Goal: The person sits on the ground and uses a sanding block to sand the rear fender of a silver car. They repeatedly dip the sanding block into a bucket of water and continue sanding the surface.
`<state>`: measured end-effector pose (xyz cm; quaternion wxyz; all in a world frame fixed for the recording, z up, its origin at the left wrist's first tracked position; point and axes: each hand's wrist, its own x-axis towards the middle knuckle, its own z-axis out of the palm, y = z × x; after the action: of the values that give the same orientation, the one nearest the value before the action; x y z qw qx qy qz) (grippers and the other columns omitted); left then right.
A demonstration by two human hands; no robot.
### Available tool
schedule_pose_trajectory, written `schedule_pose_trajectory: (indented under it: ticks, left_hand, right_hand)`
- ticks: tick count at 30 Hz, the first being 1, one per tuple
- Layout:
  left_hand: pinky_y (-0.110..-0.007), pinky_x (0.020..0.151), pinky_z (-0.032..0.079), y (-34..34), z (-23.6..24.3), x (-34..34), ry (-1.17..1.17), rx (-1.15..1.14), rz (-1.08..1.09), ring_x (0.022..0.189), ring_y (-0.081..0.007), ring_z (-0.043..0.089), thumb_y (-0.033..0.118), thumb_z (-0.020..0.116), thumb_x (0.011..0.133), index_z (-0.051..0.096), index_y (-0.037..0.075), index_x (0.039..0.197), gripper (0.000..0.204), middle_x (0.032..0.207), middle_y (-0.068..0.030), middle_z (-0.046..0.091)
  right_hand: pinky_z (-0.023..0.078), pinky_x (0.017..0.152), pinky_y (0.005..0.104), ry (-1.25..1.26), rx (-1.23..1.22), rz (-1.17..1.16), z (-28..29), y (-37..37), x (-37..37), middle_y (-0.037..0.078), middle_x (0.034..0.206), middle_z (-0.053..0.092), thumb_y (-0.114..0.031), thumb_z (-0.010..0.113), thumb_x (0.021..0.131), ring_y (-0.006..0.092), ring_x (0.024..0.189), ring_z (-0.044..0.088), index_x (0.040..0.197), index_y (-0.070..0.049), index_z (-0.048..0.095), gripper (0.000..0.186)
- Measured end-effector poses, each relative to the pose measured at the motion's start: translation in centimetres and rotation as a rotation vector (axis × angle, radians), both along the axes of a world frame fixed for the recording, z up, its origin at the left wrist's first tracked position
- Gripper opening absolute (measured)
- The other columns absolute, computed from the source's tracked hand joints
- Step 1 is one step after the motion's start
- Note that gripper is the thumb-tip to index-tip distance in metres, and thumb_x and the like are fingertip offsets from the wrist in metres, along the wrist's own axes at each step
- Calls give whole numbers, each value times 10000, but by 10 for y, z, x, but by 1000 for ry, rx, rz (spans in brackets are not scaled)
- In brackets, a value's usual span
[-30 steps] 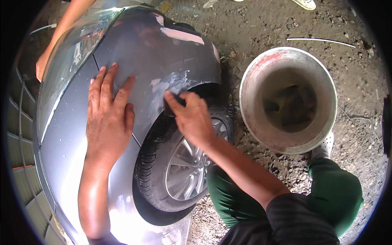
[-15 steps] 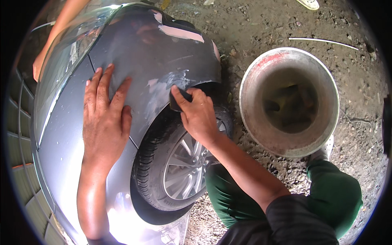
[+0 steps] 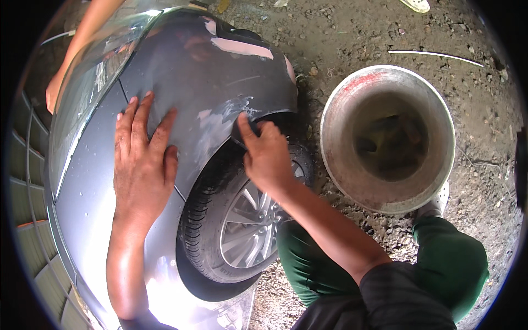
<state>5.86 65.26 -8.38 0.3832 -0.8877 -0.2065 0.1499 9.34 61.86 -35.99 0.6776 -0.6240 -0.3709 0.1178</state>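
Grey car fender fills most of the view, with scuffed pale patches just above the wheel arch. Left hand lies flat and spread on the panel; right hand is pinched on a dark sanding pad at the arch lip. Risk: the pad slips off that edge onto the tyre. A big bucket crowds the right side, and another person's arm leans over the far edge.

Left hand flat on grey car fender; right hand presses a dark pad at the wheel-arch edge above the tyre. Bucket stands beside.
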Motion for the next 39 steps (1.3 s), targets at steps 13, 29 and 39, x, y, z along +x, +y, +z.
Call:
schedule_pose_trajectory:
  ticks: [13, 29, 39]
  left_hand:
    - [-556, 1366, 241, 2, -3, -1, 12, 7, -13, 1645, -381, 293, 30, 712, 925, 649, 173, 1511, 606, 1740, -122, 393]
    - [-576, 1352, 269, 5, -6, -1, 11, 0, -37, 1624, -395, 324, 71, 747, 923, 659, 164, 1490, 581, 1704, -139, 424]
    - [-580, 1350, 264, 3, -6, -1, 17, 4, -42, 1629, -397, 316, 76, 746, 925, 661, 159, 1482, 570, 1700, -152, 426]
  right_hand:
    - [486, 869, 496, -196, 79, 38, -22, 0, 6, 192, 1147, 660, 15, 684, 924, 366, 1026, 645, 1690, -356, 461, 880]
    - [449, 750, 484, -184, 136, -13, -21, -1, -1, 157, 1062, 627, -7, 638, 941, 335, 934, 626, 1665, -306, 511, 794]
    - [455, 828, 485, -92, 25, 32, -26, -6, 1, 185, 1145, 632, -14, 698, 895, 361, 1016, 627, 1675, -301, 493, 856]
